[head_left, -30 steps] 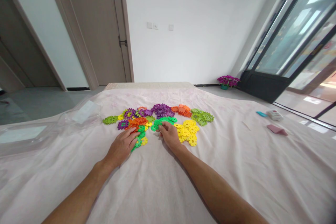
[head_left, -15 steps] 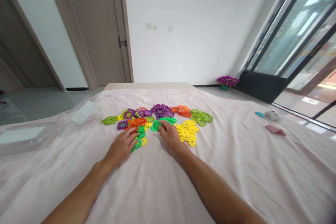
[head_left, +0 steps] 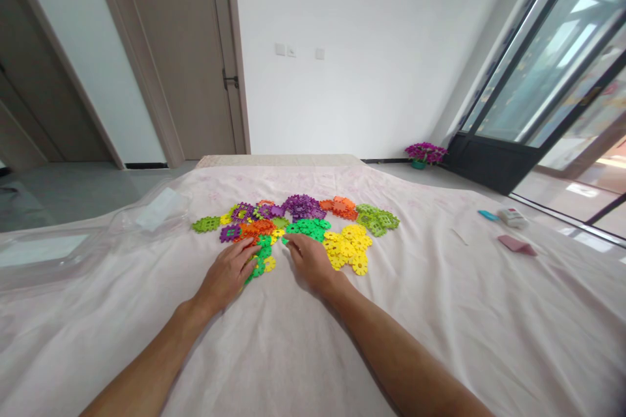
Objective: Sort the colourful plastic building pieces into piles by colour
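Plastic interlocking pieces, notched discs and squares, lie grouped by colour on the cloth. My left hand [head_left: 229,268] rests with fingers stretched over the near edge of a mixed heap, touching green pieces [head_left: 264,249] beside orange pieces [head_left: 257,228]. Just right of that heap, the fingertips of my right hand [head_left: 310,260] are closed on a green notched disc [head_left: 285,240], mostly hidden by the fingers. Behind the right hand sits a green pile [head_left: 309,227]; to its right is a yellow pile [head_left: 348,245].
Farther back lie a purple pile [head_left: 303,206], orange-red pieces [head_left: 340,206] and lime-green squares [head_left: 377,219]. Clear plastic packaging [head_left: 159,212] is at the left. A folded pink item [head_left: 517,245], a small white box [head_left: 512,217] and a blue item [head_left: 488,215] lie right.
My right hand has moved slightly left and nearer to me, away from the green pile, with the green disc at its fingertips. The left hand has stayed in place.
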Demonstrator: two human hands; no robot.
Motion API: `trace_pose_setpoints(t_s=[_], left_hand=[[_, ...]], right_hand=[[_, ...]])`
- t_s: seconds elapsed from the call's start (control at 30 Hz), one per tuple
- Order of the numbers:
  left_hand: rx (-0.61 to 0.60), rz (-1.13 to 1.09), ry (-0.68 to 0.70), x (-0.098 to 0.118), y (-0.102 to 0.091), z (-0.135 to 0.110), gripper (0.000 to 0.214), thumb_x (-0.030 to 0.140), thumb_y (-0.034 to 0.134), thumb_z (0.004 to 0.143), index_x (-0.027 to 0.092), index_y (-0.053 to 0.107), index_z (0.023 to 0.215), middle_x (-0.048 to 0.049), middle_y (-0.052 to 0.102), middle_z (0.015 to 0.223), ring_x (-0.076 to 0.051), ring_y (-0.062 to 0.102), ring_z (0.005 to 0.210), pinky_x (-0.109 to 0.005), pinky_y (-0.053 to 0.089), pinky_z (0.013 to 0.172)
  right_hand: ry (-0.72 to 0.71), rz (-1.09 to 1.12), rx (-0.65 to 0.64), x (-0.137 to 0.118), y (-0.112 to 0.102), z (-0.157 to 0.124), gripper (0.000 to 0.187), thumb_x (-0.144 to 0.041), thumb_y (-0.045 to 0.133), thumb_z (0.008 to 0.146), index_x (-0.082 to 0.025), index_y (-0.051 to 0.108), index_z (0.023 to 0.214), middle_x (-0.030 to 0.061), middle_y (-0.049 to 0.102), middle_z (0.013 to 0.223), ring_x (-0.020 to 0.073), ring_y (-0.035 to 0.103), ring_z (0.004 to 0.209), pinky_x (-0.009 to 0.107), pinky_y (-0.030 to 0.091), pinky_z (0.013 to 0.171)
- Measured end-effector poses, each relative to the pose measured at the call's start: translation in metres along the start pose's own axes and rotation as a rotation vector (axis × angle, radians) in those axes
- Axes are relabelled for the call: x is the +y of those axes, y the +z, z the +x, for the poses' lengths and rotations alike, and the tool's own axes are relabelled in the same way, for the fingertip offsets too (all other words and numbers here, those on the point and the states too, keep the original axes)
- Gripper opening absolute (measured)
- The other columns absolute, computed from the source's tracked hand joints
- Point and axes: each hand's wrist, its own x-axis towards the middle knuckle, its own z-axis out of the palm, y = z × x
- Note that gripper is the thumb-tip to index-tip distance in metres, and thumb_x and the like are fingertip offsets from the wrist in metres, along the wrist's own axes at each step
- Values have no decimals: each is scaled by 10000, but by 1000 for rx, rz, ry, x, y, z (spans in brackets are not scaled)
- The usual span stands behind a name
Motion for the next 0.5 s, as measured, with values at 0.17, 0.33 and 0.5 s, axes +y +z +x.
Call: trace_pose_setpoints(t_s=[0.17,0.33,0.5], left_hand=[[103,16,-44,2,-5,2,421,373,387,1016,222,615,1335,-91,576,1436,-246,496,1359,-479,397,1156],[81,111,-43,-3,-7,25,448,385,459,975,236,588,1378,-100,539,1486,-289,428,1416,-526,324,1183],[-54,193,6,-6,-7,83,516,480,482,948,290,557,1422,-85,462,1555,-324,303,1487,-568,195,1211]], right_hand=[[-264,-158,-198,-18,3,-6,315,-283,561,977,-171,613,1267,106,702,1145,219,616,1052,353,440,955],[-293,-218,-208,-20,4,-6,230,-295,541,994,-183,645,1166,89,704,1111,211,595,1020,353,412,938],[-289,-262,-186,-21,6,-5,166,-292,552,985,-201,671,1055,67,707,1057,210,578,982,345,398,897]])
